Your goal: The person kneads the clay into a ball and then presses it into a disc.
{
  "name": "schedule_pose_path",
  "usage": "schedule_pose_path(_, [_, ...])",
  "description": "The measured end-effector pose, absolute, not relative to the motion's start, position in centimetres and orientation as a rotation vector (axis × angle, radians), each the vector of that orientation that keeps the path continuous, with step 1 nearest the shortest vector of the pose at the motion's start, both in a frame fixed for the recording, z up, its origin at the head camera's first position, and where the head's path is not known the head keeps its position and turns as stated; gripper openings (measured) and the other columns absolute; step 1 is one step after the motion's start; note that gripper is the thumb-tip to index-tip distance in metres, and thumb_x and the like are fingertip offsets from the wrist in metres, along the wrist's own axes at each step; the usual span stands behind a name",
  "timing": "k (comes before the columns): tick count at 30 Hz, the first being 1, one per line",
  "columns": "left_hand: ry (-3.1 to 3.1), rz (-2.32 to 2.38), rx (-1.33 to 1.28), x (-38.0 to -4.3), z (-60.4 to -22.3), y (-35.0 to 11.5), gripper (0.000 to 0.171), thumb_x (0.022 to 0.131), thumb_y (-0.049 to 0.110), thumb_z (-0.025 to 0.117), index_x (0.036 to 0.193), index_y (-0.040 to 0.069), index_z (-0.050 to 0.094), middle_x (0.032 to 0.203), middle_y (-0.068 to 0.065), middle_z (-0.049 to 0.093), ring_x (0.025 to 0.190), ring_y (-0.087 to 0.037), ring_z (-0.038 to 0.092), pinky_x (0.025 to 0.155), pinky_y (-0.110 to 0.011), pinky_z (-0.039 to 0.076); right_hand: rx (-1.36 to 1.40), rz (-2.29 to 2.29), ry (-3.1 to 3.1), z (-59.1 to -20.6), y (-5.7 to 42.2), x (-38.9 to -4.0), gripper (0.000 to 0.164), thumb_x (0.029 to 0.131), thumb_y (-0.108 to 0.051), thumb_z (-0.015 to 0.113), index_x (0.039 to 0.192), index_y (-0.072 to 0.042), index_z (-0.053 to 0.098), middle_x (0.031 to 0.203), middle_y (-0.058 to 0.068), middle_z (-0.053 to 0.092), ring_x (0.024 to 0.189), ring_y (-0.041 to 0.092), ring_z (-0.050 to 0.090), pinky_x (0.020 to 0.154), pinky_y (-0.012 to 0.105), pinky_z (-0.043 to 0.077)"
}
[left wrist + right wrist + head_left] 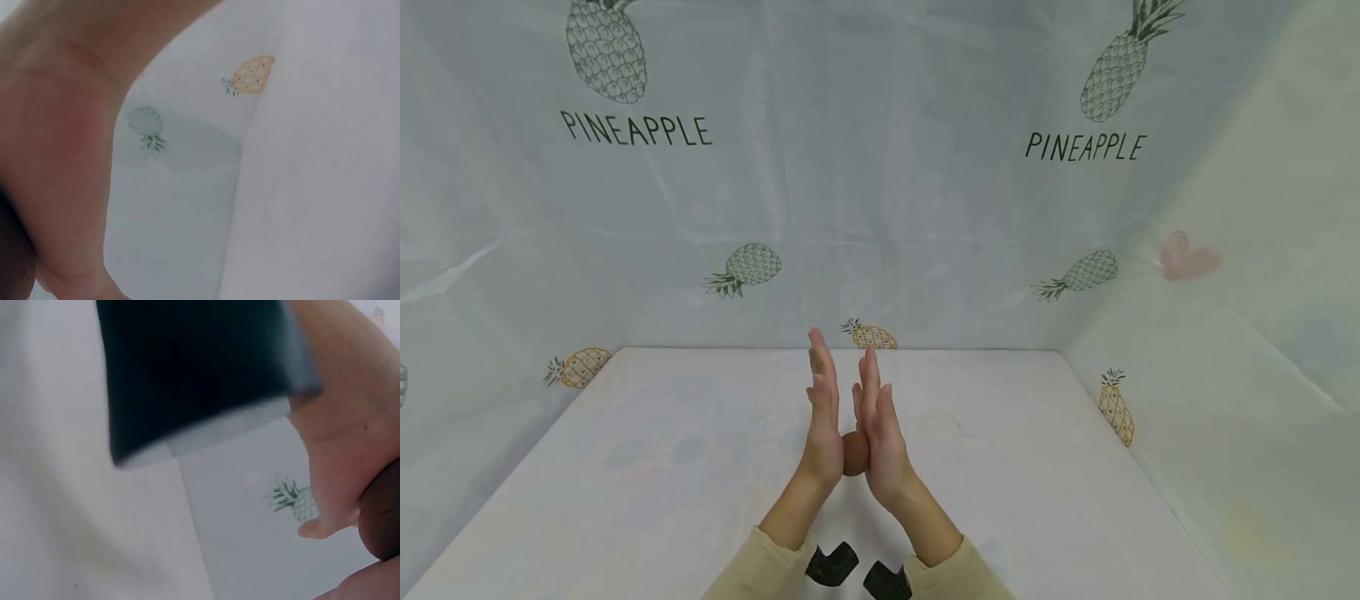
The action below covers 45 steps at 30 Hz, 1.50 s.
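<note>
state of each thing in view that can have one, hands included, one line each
Left hand: open, fingers roughly straight, palm against the ball
Right hand: open, fingers roughly straight, palm against the ball
Brown ball: rounded, held between both hands
Left sleeve: cuff back from the wrist
Right sleeve: cuff back from the wrist
Pineapple-print sheet: hanging, creased

The person is wearing a pale cream-yellow cloth left sleeve [762,567] and a matching cream-yellow right sleeve [962,573], both ending in plain cuffs partway along the forearms and leaving the left hand [825,421] and right hand [883,446] bare. Beside the cuffs, a black elbow-shaped left fitting [832,567] and a similar black right fitting [887,582] are showing. In the right wrist view, a blurred, dark, blunt-ended housing [197,372] is showing a pale grey lower edge.
</note>
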<state>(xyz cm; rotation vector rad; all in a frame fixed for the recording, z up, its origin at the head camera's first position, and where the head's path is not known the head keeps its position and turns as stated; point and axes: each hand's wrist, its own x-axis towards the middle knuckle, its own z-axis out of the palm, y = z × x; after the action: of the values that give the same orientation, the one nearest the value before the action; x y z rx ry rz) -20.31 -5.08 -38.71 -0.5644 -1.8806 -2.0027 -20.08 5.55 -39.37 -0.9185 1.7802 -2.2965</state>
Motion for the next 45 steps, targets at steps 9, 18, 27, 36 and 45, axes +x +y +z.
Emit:
schedule_pose_path(9, [-1.922, -1.962, -0.497, -21.1, -39.2, -5.2, 0.073, 0.108, 0.064, 0.007, 0.169, 0.030, -0.016, 0.173, 0.015, -0.025, 0.159, -0.015, -0.029, 0.116, -0.066, -0.030, -0.929, -2.314, 1.807, -39.2, 5.9, -19.9, 0.071, 0.109, -0.063, -0.002, 0.170, -0.029, -0.015, 0.176, -0.011, -0.016, 0.164, 0.026, -0.013, 0.130, 0.055, -0.012])
schedule_pose_path(18, [-1.993, -1.951, -0.526, -20.9, -40.3, -3.8, 0.068, 0.110, 0.056, 0.007, 0.169, 0.030, -0.015, 0.174, 0.012, -0.025, 0.160, -0.019, -0.026, 0.116, -0.069, -0.028, -0.879, -2.379, 1.807, -38.7, 6.8, -20.2, 0.067, 0.109, -0.064, 0.000, 0.170, -0.038, -0.012, 0.176, -0.013, -0.012, 0.164, 0.032, -0.012, 0.127, 0.060, -0.015])
schedule_pose_path(27, [-1.997, -2.075, -0.625, -19.9, -40.3, -2.6, 0.067, 0.110, 0.057, 0.005, 0.168, 0.032, -0.019, 0.173, 0.018, -0.024, 0.160, -0.014, -0.026, 0.118, -0.066, -0.028, -0.781, -2.426, 1.802, -38.7, 7.5, -20.9, 0.064, 0.108, -0.066, 0.000, 0.168, -0.047, -0.009, 0.176, -0.016, -0.009, 0.164, 0.033, -0.012, 0.126, 0.064, -0.015])
schedule_pose_path(36, [-1.913, -2.131, -0.693, -19.2, -39.5, -2.5, 0.068, 0.109, 0.062, 0.005, 0.168, 0.036, -0.015, 0.176, 0.012, -0.021, 0.161, -0.016, -0.024, 0.123, -0.069, -0.016, -0.773, -2.475, 1.823, -39.1, 7.6, -21.6, 0.066, 0.110, -0.063, 0.005, 0.170, -0.039, -0.007, 0.178, -0.011, -0.009, 0.164, 0.033, -0.010, 0.127, 0.062, -0.013])
schedule_pose_path(45, [-1.877, -2.089, -0.648, -19.2, -38.9, -3.3, 0.069, 0.109, 0.062, 0.007, 0.169, 0.036, -0.013, 0.175, 0.015, -0.020, 0.161, -0.016, -0.024, 0.120, -0.072, -0.019, -0.834, -2.372, 1.859, -39.9, 6.8, -21.5, 0.067, 0.111, -0.060, 0.003, 0.171, -0.032, -0.009, 0.177, -0.010, -0.012, 0.164, 0.029, -0.009, 0.129, 0.058, -0.011])
